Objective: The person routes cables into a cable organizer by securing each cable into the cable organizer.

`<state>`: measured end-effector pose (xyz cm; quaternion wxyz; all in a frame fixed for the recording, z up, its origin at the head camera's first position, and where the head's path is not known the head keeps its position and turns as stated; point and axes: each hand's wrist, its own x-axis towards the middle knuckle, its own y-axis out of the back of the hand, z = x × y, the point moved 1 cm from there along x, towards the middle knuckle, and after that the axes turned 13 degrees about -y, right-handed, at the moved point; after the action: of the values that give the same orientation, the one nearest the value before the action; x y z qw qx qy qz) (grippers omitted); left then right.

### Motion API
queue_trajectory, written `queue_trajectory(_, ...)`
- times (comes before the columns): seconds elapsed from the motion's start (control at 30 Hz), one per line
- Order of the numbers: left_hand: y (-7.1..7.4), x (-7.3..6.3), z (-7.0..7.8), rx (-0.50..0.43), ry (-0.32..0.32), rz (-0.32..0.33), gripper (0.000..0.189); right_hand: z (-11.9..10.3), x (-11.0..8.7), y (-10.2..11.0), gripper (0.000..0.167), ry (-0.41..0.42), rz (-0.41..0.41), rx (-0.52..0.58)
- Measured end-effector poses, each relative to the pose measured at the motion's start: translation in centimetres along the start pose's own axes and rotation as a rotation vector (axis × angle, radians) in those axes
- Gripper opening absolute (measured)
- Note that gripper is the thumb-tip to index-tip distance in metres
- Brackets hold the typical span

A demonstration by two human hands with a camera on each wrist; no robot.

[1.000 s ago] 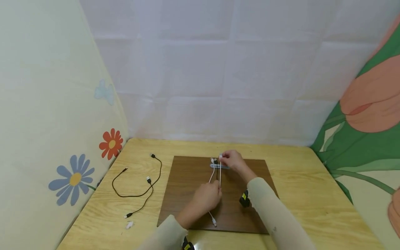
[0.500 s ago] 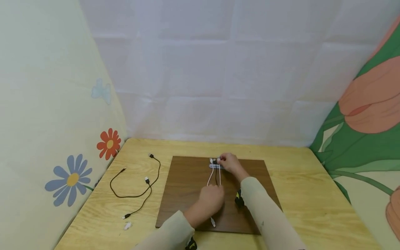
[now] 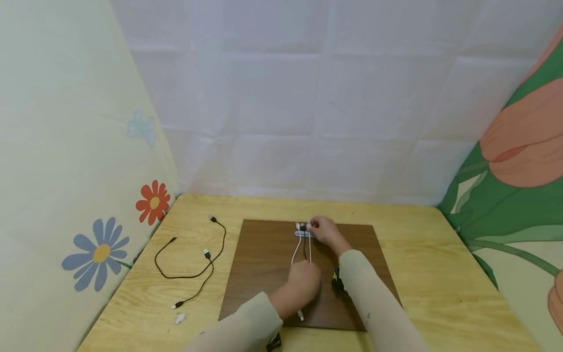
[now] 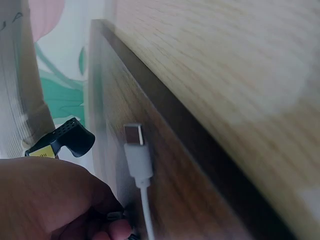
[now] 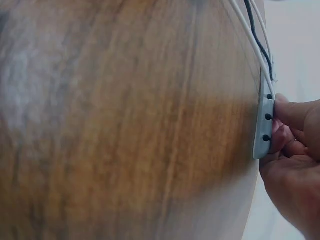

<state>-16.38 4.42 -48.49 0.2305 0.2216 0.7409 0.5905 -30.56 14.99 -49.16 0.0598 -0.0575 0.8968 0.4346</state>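
Note:
A pale blue-grey cable clip strip [image 5: 264, 125] with a row of round slots lies near the far edge of the brown board [image 3: 259, 274]. Two white cables and a black cable [image 3: 305, 249] cross it. My right hand [image 3: 324, 230] pinches the plug end of the rightmost white cable [image 3: 310, 247] at the strip. Lower on the board, my left hand [image 3: 303, 282] has its fingers curled around the lower part of that cable; in the left wrist view its fingertips hide most of what they pinch. Beside them lies a white USB plug [image 4: 138, 159].
Two black USB cables [image 3: 190, 276] lie loosely on the wooden table [image 3: 444, 274], left of the board. A small white item [image 3: 180, 318] sits near them. A white cloth [image 3: 272, 98] hangs behind the table, with flower-patterned cloths at both sides.
My right hand has brought the white cable's plug end slightly down and left against the strip. My left hand has shifted right and a little nearer along the cable.

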Motion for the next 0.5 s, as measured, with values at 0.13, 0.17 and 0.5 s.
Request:
queue_trajectory(0.13, 0.4, 0.1, 0.3, 0.060, -0.022, -0.002, 0.017, 0.0, 0.0, 0.1, 0.012, -0.026, 0.000, -0.002)
queue_trajectory(0.17, 0.5, 0.2, 0.4, 0.073, -0.026, -0.002, 0.018, -0.1, 0.0, 0.2, 0.012, -0.035, -0.003, -0.003)
queue_trajectory(0.5, 0.6, 0.8, 1.5, 0.154, -0.018, -0.045, 0.022, -0.4, 0.3, 1.0, 0.011, -0.124, -0.092, 0.004)
